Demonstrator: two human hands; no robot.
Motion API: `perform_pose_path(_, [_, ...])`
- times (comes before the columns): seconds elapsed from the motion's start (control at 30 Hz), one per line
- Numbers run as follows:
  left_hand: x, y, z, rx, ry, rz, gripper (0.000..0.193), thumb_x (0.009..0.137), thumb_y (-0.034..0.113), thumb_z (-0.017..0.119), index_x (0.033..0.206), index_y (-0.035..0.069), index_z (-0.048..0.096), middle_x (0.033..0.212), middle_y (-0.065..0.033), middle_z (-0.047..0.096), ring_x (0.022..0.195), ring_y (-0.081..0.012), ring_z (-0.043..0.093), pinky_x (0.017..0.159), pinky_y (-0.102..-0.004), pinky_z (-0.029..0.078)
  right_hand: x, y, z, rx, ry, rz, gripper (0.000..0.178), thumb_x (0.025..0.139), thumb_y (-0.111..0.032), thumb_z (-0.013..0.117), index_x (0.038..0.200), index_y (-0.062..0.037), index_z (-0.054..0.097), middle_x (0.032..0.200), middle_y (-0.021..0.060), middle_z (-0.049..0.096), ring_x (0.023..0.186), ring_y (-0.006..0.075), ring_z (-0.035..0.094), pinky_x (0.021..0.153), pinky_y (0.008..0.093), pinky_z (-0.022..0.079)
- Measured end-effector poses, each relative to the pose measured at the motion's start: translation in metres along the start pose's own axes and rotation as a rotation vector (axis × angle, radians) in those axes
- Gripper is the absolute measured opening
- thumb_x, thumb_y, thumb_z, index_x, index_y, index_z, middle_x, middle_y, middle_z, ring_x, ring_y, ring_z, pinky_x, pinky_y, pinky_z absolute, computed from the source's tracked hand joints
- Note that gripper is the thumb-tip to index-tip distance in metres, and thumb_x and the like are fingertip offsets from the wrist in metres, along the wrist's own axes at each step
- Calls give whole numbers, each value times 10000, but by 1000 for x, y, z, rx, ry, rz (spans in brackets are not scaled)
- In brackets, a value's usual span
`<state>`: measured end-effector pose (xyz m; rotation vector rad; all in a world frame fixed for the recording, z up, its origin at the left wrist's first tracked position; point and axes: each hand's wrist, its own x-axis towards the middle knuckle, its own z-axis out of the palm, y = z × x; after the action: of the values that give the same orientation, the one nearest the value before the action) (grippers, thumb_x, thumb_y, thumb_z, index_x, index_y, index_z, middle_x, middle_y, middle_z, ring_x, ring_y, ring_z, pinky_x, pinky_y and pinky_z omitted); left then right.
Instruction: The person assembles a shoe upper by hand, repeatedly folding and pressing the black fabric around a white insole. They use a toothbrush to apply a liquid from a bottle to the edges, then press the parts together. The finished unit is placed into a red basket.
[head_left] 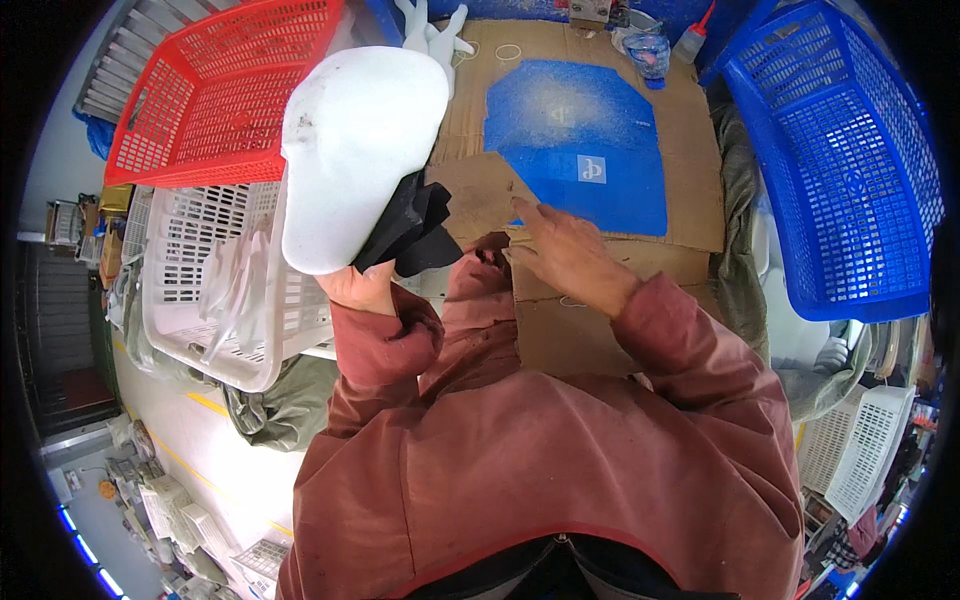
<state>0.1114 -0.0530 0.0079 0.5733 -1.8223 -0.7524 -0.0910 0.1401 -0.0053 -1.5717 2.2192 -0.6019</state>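
Note:
My left hand [362,289] is closed at the lower end of a large, smooth white moulded piece [365,140], rounded and grey-smudged near its left edge. Black folded sheets [408,228] stick out beside the piece, against the same hand; most of the fingers are hidden behind it. A stiff brown sheet [480,192] spans from the black sheets to my right hand [572,252]. The right fingers lie over its right corner, with the thumb lower down. Whether the brown and black sheets are joined I cannot tell.
A cardboard-covered bench [690,190] carries a dusty blue sheet [630,130]. White mannequin hands [435,40], a squeeze bottle [692,42] and a blue-wrapped container [648,55] stand at the back. Red [225,95] and white [215,290] baskets are left, a blue basket [850,180] right.

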Motion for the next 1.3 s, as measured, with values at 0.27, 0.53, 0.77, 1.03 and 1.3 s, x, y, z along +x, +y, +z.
perform_pose_path(0.27, [-14, -5, -22, -757, 113, -421, 594, 982, 323, 582, 1465, 9, 438, 1457, -134, 534, 1322, -277, 526, 1127, -378, 375, 9, 37, 53, 1498, -489, 683, 526, 1032, -512, 480, 1220, -27, 561, 1151, 153, 700, 986, 261, 701, 745, 366, 576])
perform_pose_path(0.53, [-12, 13, -31, -1471, 177, -669, 553, 1004, 258, 524, 1492, 27, 408, 1468, -124, 519, 1326, -268, 523, 1131, -393, 387, 19, 44, 87, 1918, 120, 536, 213, 1026, -304, 567, 1097, -104, 586, 862, 56, 633, 734, 199, 611, 604, 370, 514])
perform_pose_path(0.77, [10, -14, -95, -1368, 211, -531, 526, 1023, 201, 475, 1517, 42, 381, 1479, -116, 506, 1329, -259, 520, 1135, -406, 397, -14, 94, 39, 1936, 499, 413, 129, 1006, -199, 583, 966, -77, 588, 792, 50, 613, 673, 189, 593, 569, 349, 499])
perform_pose_path(1.03, [92, -17, -77, -1161, 108, -499, 528, 1012, 123, 519, 1518, 50, 386, 1477, -110, 500, 1312, -243, 536, 1090, -410, 447, -74, 98, -88, 1545, 884, 332, 125, 983, -128, 599, 1030, -12, 601, 818, 124, 675, 693, 250, 703, 588, 359, 591])
perform_pose_path(1.3, [181, -20, -54, -954, 109, -454, 458, 1011, 159, 546, 1442, 25, 469, 1412, -113, 540, 1264, -225, 572, 1058, -399, 469, -55, 104, -244, 1275, 1331, -122, 175, 1002, -119, 570, 1148, -31, 530, 852, 67, 609, 714, 207, 645, 622, 362, 573])
